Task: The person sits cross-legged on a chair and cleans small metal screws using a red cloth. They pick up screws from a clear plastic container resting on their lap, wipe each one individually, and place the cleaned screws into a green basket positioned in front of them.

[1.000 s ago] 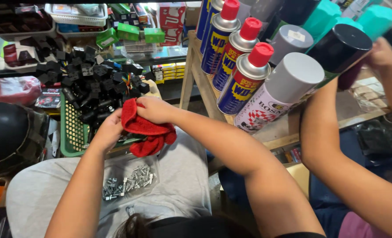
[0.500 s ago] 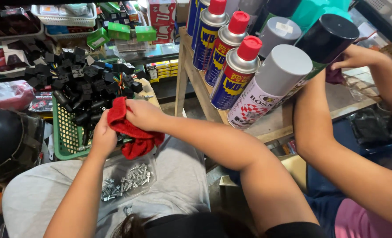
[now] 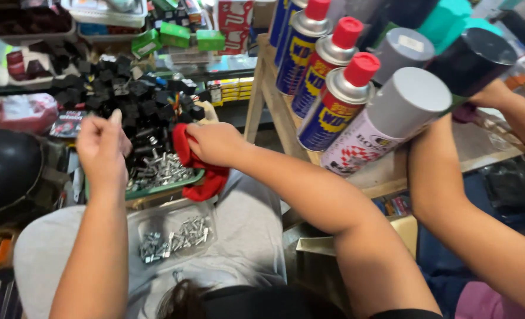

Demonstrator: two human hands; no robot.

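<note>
My right hand (image 3: 215, 143) is shut on a red cloth (image 3: 206, 183) that hangs over the near edge of a green tray (image 3: 168, 188). The tray holds silver bolts (image 3: 159, 171) and a heap of small black parts (image 3: 126, 94). My left hand (image 3: 100, 150) is raised to the left of the cloth, apart from it, above the tray's left end. Its fingers are curled in, with something pale at the tip; I cannot tell whether it holds anything. A clear plastic tray (image 3: 206, 210) with more silver bolts lies on my lap.
Blue and yellow spray cans with red caps (image 3: 333, 100) and grey- and black-capped cans (image 3: 392, 118) stand on a wooden shelf (image 3: 386, 177) at my right. Another person's arm (image 3: 451, 201) reaches up there. A black helmet (image 3: 5, 171) sits left; green boxes (image 3: 180, 35) lie beyond.
My left hand has let go of the red cloth and moved left and up, away from it. My right hand still grips the cloth.
</note>
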